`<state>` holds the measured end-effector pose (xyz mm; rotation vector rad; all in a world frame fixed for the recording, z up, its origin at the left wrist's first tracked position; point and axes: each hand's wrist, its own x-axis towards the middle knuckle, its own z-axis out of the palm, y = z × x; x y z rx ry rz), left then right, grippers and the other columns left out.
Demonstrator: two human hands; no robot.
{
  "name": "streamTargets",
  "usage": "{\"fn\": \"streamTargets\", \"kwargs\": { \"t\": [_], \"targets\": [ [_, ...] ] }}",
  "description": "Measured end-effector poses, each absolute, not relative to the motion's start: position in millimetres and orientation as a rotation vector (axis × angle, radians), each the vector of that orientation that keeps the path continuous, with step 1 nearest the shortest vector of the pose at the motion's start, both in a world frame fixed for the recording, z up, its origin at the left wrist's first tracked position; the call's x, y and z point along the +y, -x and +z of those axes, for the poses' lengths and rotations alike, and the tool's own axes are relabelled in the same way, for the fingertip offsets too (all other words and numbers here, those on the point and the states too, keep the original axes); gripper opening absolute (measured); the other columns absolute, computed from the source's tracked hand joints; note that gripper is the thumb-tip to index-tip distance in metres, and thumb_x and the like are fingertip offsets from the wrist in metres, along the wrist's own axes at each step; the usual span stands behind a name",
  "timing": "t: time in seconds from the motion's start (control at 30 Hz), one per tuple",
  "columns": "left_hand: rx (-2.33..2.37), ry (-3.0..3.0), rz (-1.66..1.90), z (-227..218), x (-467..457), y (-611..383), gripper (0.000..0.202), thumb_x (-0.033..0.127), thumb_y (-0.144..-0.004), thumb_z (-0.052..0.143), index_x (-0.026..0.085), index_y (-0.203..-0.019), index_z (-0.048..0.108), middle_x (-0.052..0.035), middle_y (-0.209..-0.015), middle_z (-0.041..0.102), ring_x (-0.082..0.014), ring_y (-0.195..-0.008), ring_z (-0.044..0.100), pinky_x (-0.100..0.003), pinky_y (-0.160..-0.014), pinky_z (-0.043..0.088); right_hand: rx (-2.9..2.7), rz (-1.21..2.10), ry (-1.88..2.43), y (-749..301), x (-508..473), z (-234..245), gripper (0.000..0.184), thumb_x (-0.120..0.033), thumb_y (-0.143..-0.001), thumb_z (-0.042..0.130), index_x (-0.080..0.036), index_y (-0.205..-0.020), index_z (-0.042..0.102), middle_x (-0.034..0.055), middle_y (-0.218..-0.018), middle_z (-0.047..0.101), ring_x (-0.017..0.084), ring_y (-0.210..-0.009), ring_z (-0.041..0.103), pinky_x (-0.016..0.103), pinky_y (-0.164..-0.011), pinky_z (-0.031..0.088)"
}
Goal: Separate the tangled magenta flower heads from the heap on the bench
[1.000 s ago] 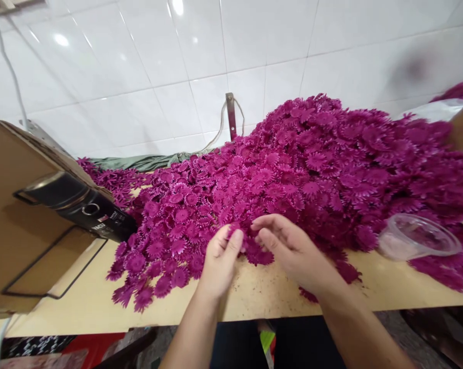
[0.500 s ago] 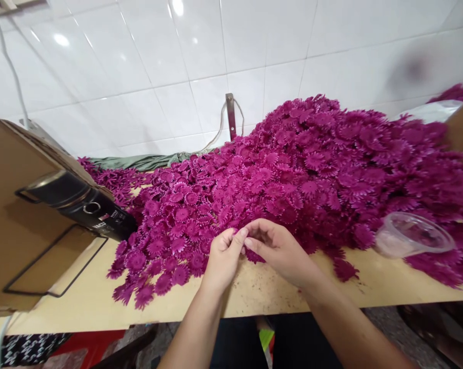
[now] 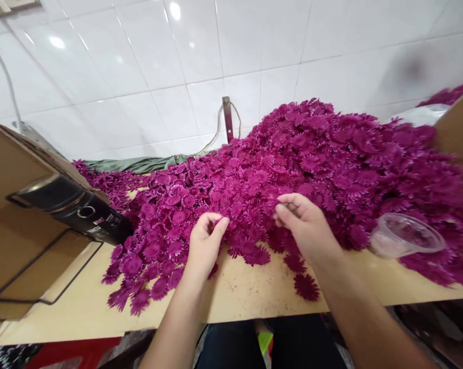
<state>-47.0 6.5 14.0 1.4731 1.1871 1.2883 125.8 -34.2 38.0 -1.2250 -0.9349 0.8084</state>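
Observation:
A broad heap of magenta artificial flower heads (image 3: pixel 262 169) with toothed petals spreads over the table. At the heap's near edge my left hand (image 3: pixel 206 241) is closed, thumb against index finger, with a bit of a magenta flower (image 3: pixel 218 221) showing between them. My right hand (image 3: pixel 308 225) is apart from it, further right, at the front of the heap. Its thumb and index finger close on the edge of a magenta flower; the exact hold is partly lost among the other flowers. One loose flower head (image 3: pixel 306 287) lies below my right hand.
A clear plastic tub (image 3: pixel 406 238) stands tilted at the right among flowers. On the left, a black bottle (image 3: pixel 81 210) leans by a cardboard box (image 3: pixel 27 241) with a black wire frame (image 3: pixel 46 271). Behind are green cloth (image 3: pixel 139 164), a metal bracket (image 3: pixel 227 119) and a tiled wall (image 3: pixel 200 46).
My hands, together before, have moved apart: the left to the left, the right up and rightward to the heap. The loose flower near the table's front has shifted left and nearer.

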Motion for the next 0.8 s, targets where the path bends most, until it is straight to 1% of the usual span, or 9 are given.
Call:
{"fn": "streamTargets", "kwargs": {
  "t": [0.03, 0.1, 0.17, 0.27, 0.33, 0.5, 0.6, 0.67, 0.8],
  "targets": [
    [1.253, -1.534, 1.321, 16.5, 14.1, 45.6, 0.019, 0.028, -0.065, 0.065, 0.017, -0.079, 0.057, -0.0008, -0.075, 0.055, -0.0129, -0.069, 0.051, -0.026, -0.066, 0.042, -0.969, 0.873, 1.209, -121.6, -36.1, 38.3, 0.021, -0.030, -0.062, 0.062, -0.020, -0.078, 0.053, -0.0037, -0.063, 0.053, 0.010, -0.058, 0.050, 0.026, -0.057, 0.043],
    [1.375, -1.651, 1.406, 21.7, 23.1, 41.8, 0.032, 0.022, -0.062, 0.066, 0.017, -0.093, 0.058, -0.0056, -0.095, 0.055, -0.0167, -0.084, 0.052, -0.030, -0.075, 0.043, -0.974, 0.994, 1.188, -112.9, -39.6, 35.7, 0.026, -0.026, -0.059, 0.064, -0.019, -0.083, 0.055, -0.0021, -0.070, 0.056, 0.011, -0.065, 0.053, 0.027, -0.064, 0.045],
    [1.356, -1.746, 1.411, 25.7, 20.5, 38.0, 0.027, 0.024, -0.068, 0.060, 0.018, -0.095, 0.059, -0.0071, -0.100, 0.055, -0.0182, -0.089, 0.053, -0.033, -0.079, 0.043, -0.940, 1.090, 1.173, -108.0, -41.7, 29.9, 0.030, -0.025, -0.057, 0.066, -0.019, -0.084, 0.056, -0.0017, -0.073, 0.057, 0.011, -0.068, 0.054, 0.027, -0.067, 0.046],
    [1.089, -1.767, 1.143, 27.4, 0.5, 32.6, 0.018, 0.028, -0.077, 0.052, 0.018, -0.087, 0.063, -0.0059, -0.088, 0.061, -0.0180, -0.085, 0.056, -0.032, -0.079, 0.044, -0.965, 1.199, 1.161, -108.7, -42.8, 20.4, 0.026, -0.028, -0.057, 0.067, -0.019, -0.079, 0.057, -0.0028, -0.070, 0.057, 0.010, -0.063, 0.052, 0.027, -0.065, 0.045],
    [0.990, -1.698, 1.018, 25.4, -13.4, 28.4, 0.018, 0.029, -0.074, 0.056, 0.017, -0.086, 0.063, -0.0052, -0.083, 0.062, -0.0177, -0.080, 0.057, -0.031, -0.076, 0.045, -1.043, 1.195, 1.158, -110.1, -43.2, 16.8, 0.020, -0.028, -0.059, 0.065, -0.018, -0.074, 0.056, -0.0033, -0.067, 0.055, 0.010, -0.062, 0.051, 0.027, -0.064, 0.044],
    [0.972, -1.606, 1.003, 17.6, -22.1, 20.0, 0.029, 0.021, -0.071, 0.060, 0.017, -0.099, 0.061, -0.0060, -0.091, 0.061, -0.0162, -0.079, 0.056, -0.030, -0.076, 0.045, -1.330, 1.062, 1.235, -106.3, -50.4, 21.2, 0.009, -0.019, -0.068, 0.057, -0.017, -0.077, 0.057, 0.0000, -0.071, 0.059, 0.013, -0.066, 0.054, 0.026, -0.062, 0.044],
    [0.918, -1.671, 0.990, 15.6, -17.6, 20.0, 0.018, 0.018, -0.072, 0.057, 0.018, -0.089, 0.064, -0.0052, -0.088, 0.062, -0.0170, -0.082, 0.057, -0.030, -0.078, 0.044, -1.423, 1.064, 1.303, -108.2, -59.1, 27.4, 0.008, -0.018, -0.069, 0.055, -0.017, -0.076, 0.058, 0.0003, -0.068, 0.060, 0.014, -0.062, 0.055, 0.026, -0.057, 0.044],
    [0.971, -1.693, 1.062, 15.6, -15.3, 21.3, 0.011, 0.016, -0.073, 0.054, 0.018, -0.078, 0.064, -0.0037, -0.080, 0.062, -0.0165, -0.080, 0.057, -0.028, -0.076, 0.043, -1.422, 1.030, 1.381, -114.0, -64.9, 29.9, 0.009, -0.023, -0.069, 0.057, -0.018, -0.077, 0.058, 0.0012, -0.067, 0.062, 0.015, -0.062, 0.056, 0.026, -0.056, 0.045],
    [1.081, -1.573, 1.134, 17.6, -15.4, 22.1, 0.005, 0.017, -0.071, 0.055, 0.017, -0.068, 0.059, 0.0001, -0.066, 0.056, -0.0129, -0.065, 0.052, -0.025, -0.065, 0.041, -1.377, 0.871, 1.503, -125.3, -71.1, 32.0, 0.020, -0.038, -0.072, 0.058, -0.019, -0.077, 0.059, 0.0026, -0.066, 0.061, 0.016, -0.061, 0.057, 0.028, -0.056, 0.047]
  ]
}}
